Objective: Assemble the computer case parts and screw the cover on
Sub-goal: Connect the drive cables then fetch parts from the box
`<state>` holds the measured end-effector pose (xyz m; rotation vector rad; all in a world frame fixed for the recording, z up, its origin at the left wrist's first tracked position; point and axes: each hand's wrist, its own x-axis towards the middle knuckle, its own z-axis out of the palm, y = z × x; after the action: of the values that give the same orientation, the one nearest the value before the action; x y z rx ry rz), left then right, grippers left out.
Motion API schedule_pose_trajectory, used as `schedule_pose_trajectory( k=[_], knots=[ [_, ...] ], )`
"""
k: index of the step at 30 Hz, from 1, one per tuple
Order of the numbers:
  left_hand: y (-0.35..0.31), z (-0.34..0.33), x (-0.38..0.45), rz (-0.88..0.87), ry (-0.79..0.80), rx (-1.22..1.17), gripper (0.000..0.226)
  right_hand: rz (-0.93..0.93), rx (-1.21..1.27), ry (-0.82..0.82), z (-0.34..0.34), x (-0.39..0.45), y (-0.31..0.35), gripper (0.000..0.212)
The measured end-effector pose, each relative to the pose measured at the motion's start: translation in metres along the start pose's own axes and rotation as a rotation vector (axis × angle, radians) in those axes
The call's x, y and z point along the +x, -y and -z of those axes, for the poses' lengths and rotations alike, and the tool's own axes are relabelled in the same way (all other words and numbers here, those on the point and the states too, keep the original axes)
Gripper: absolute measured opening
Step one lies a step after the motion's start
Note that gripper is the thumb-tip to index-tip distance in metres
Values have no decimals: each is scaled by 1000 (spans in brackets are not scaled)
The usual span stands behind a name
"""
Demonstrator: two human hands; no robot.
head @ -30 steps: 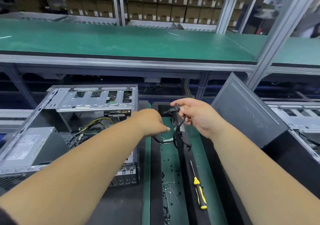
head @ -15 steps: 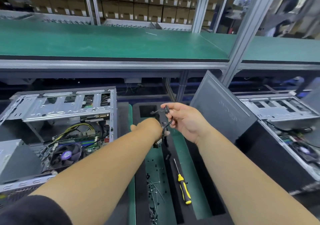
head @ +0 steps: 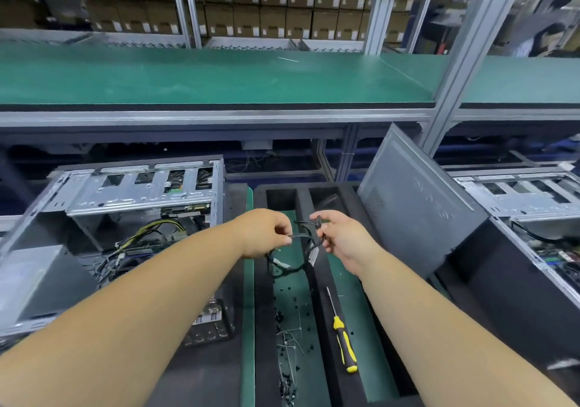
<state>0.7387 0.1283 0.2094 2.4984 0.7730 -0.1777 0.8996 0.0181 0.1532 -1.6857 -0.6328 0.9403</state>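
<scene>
A black cable bundle (head: 303, 251) with a flat connector hangs between my hands above the foam tray. My left hand (head: 266, 234) pinches one black lead of it. My right hand (head: 340, 234) grips the connector end near the top. An open computer case (head: 131, 218) lies on its side at the left, its drive cage, yellow wiring and grey power supply showing. A grey side cover panel (head: 417, 209) leans upright at the right of the tray. A yellow-and-black screwdriver (head: 343, 340) lies on the tray's middle rib, near me.
The black foam tray (head: 263, 296) on green matting holds several small black screws and cable ties (head: 290, 344). A second open case (head: 527, 234) sits at the far right. A green shelf (head: 219, 77) on aluminium posts runs across above.
The camera has swung right, so the left case shifted left then settled. My left hand has taken hold of a lead, and both hands now spread the cable apart.
</scene>
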Motion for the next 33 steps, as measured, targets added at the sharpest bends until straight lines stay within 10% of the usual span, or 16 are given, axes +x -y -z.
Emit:
schedule_pose_trajectory(
  k=[20,33],
  knots=[
    [48,26,-38,58,-452,-584,25,-191,-323,-29,-46,14,-29,38],
    [89,52,-64,154,-287,-743,21,902,-617,158,-119,-65,102,56]
  ],
)
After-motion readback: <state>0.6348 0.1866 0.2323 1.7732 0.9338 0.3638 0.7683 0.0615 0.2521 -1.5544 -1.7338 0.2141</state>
